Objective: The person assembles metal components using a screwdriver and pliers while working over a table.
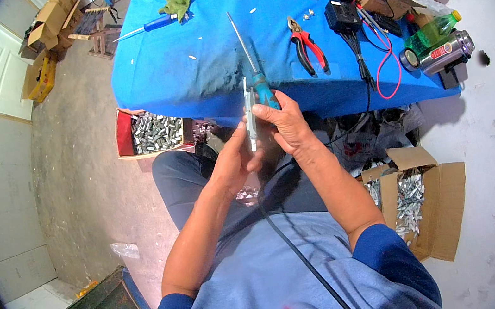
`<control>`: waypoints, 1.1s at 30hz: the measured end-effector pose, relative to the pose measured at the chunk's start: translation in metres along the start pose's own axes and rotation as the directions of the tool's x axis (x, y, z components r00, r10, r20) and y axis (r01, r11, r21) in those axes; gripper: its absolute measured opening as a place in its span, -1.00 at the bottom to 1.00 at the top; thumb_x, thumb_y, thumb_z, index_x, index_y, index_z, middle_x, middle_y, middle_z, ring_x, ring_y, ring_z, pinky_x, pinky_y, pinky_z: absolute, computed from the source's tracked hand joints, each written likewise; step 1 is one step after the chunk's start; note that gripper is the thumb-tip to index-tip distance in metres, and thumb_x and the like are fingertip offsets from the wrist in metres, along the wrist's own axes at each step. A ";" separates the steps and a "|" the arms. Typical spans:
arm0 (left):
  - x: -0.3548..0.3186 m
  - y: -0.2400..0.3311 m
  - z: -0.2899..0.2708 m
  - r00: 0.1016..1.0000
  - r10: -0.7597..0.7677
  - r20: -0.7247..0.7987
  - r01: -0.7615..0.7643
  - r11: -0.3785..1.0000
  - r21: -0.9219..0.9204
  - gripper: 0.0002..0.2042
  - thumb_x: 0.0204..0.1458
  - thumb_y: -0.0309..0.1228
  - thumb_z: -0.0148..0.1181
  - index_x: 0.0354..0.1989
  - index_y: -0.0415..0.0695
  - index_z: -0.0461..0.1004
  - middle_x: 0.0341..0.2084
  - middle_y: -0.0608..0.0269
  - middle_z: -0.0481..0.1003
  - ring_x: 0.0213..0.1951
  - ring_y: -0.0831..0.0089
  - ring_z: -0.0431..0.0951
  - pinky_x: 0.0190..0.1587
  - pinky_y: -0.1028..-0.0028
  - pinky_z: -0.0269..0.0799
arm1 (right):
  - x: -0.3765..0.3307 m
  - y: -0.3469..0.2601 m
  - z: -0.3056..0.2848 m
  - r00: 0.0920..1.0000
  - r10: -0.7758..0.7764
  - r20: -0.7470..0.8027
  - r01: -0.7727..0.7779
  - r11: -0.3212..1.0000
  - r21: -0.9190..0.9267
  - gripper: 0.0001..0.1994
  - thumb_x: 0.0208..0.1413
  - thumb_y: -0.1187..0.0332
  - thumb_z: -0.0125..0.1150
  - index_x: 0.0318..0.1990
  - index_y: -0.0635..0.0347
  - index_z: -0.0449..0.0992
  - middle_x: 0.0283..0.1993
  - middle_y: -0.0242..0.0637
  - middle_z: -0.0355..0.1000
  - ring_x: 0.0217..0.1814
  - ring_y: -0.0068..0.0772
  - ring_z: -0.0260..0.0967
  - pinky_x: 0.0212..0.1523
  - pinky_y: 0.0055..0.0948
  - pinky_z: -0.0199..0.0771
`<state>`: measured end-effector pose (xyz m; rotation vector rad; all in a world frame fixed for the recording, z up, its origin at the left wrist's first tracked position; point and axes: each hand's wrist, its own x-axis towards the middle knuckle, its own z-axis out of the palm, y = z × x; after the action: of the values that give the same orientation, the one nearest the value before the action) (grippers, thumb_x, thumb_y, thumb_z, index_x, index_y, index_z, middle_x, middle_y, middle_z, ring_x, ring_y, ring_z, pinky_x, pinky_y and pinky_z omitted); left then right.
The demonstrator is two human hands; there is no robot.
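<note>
A narrow silvery-white metal piece (pixel 250 119) stands nearly upright over my lap, in front of the table's near edge. My left hand (pixel 232 160) is closed on its lower end, fingers and thumb pinching it. In my right hand (pixel 289 124) is a screwdriver (pixel 263 90) with a teal handle, its long shaft pointing away over the blue cloth. The right thumb also presses against the metal piece. The fingers behind the piece are partly hidden, and I cannot make out its finer shape.
On the blue-covered table (pixel 211 38) lie red-handled pliers (pixel 308 48), another screwdriver (pixel 154 24), a green rag (pixel 176 2), black adapters (pixel 342 15), a green bottle (pixel 432 34) and a steel flask (pixel 444 55). Boxes of metal parts (pixel 156 132) stand below. A black cable (pixel 293 243) crosses my lap.
</note>
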<state>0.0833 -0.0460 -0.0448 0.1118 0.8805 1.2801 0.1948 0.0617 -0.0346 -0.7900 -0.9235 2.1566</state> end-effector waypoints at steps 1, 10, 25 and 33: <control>0.001 -0.001 -0.001 1.000 -0.007 -0.022 0.007 1.000 -0.008 -0.61 0.28 0.07 -0.12 -0.23 -0.02 0.35 -0.45 0.35 0.40 -0.63 0.57 0.26 -0.58 0.58 0.09 | 0.001 0.003 -0.002 1.000 -0.012 -0.007 0.012 1.000 -0.003 -0.72 0.07 0.47 0.31 -0.08 0.28 0.41 -0.22 -0.28 0.47 -0.22 -0.42 0.46 -0.12 -0.39 0.51; -0.001 0.006 0.001 0.997 -0.053 -0.048 0.052 0.998 -0.030 -0.55 0.26 0.08 -0.09 -0.43 -0.06 0.38 -0.68 0.37 0.33 -0.71 0.60 0.11 -0.57 0.58 0.08 | 0.005 0.021 -0.004 0.974 -0.170 -0.149 0.153 0.981 -0.121 -0.71 0.05 0.39 0.38 -0.13 0.25 0.44 -0.25 -0.39 0.45 -0.27 -0.56 0.39 -0.20 -0.50 0.44; 0.006 -0.003 -0.008 0.998 -0.018 -0.061 0.019 1.000 0.016 -0.57 0.26 0.09 -0.07 -0.36 -0.05 0.36 -0.65 0.42 0.31 -0.66 0.60 0.18 -0.59 0.57 0.05 | 0.001 0.015 -0.003 0.987 -0.124 -0.106 0.109 0.984 -0.140 -0.70 0.04 0.51 0.27 -0.07 0.26 0.37 -0.22 -0.34 0.42 -0.27 -0.50 0.41 -0.22 -0.45 0.51; 0.007 -0.004 0.004 0.993 -0.023 -0.112 0.025 1.000 0.018 -0.58 0.25 0.09 -0.04 -0.39 -0.02 0.33 -0.68 0.46 0.28 -0.69 0.61 0.08 -0.56 0.57 0.05 | 0.004 0.019 -0.002 0.984 -0.131 -0.124 0.112 0.982 -0.151 -0.70 0.00 0.57 0.21 -0.09 0.28 0.33 -0.26 -0.28 0.43 -0.31 -0.46 0.44 -0.29 -0.44 0.54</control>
<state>0.0887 -0.0403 -0.0478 0.0455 0.9874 1.2650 0.1875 0.0554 -0.0521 -0.9112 -1.0383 1.9237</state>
